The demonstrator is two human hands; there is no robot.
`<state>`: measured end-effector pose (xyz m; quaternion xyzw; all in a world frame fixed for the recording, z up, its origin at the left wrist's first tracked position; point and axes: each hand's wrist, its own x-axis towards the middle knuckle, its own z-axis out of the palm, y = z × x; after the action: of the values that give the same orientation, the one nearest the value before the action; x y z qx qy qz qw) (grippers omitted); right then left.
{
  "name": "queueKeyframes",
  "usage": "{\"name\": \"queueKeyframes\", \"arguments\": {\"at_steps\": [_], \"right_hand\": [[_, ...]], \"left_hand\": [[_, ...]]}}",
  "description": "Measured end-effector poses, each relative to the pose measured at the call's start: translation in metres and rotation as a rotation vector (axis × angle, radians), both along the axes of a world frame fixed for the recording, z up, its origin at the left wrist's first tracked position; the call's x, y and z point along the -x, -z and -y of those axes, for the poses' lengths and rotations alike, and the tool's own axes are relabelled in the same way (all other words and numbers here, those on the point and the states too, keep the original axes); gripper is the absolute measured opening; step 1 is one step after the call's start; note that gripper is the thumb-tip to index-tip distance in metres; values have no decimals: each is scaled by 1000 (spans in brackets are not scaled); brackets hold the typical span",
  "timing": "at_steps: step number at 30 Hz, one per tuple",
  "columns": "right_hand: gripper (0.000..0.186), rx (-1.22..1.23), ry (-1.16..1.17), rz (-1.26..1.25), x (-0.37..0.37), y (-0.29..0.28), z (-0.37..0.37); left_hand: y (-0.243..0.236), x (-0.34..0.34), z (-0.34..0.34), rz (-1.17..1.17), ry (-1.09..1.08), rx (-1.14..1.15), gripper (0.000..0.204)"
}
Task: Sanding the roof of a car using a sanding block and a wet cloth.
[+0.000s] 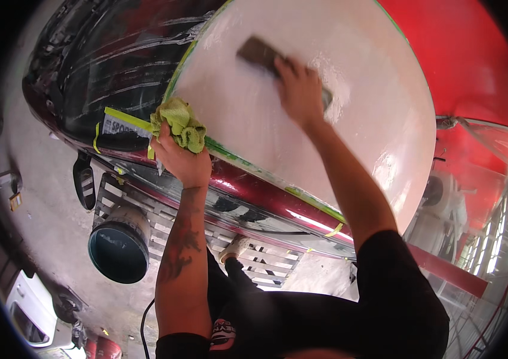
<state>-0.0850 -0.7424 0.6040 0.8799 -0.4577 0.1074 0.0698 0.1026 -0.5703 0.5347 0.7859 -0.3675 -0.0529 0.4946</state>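
Observation:
My right hand (299, 93) is closed over a long, dark, flat block (258, 54), which looks like a sanding block, and lies with it on a whitish, wet-looking car roof (236, 102). Motion blurs the block a little. My left hand (183, 163) grips a crumpled yellow-green cloth (181, 124) at the roof's near left corner. Green tape (230, 153) runs along the roof's edge. Beside the cloth, yellow tape (128, 119) and a printed sheet of paper lie on the dark, streaked car glass (128, 66).
Below the car's dark red side stands a dark bucket (119, 251) on a slatted platform (269, 263). A black side mirror (84, 179) juts out at the left. Clear plastic sheeting (481, 179) hangs at the right, by a red surface. A white vehicle (32, 308) stands lower left.

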Motion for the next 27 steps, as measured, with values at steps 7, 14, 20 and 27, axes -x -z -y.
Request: {"name": "queueKeyframes", "arguments": {"at_steps": [7, 14, 20, 27], "right_hand": [[51, -232, -223, -50, 51, -16, -118], [45, 71, 46, 31, -14, -7, 41], [48, -234, -142, -13, 47, -10, -142], [46, 10, -4, 13, 8, -11, 18]], "left_hand": [[-4, 7, -3, 14, -12, -34, 74], [-10, 6, 4, 53, 13, 0, 75], [-9, -1, -8, 79, -18, -84, 77], [-10, 8, 3, 28, 14, -17, 75]]}}
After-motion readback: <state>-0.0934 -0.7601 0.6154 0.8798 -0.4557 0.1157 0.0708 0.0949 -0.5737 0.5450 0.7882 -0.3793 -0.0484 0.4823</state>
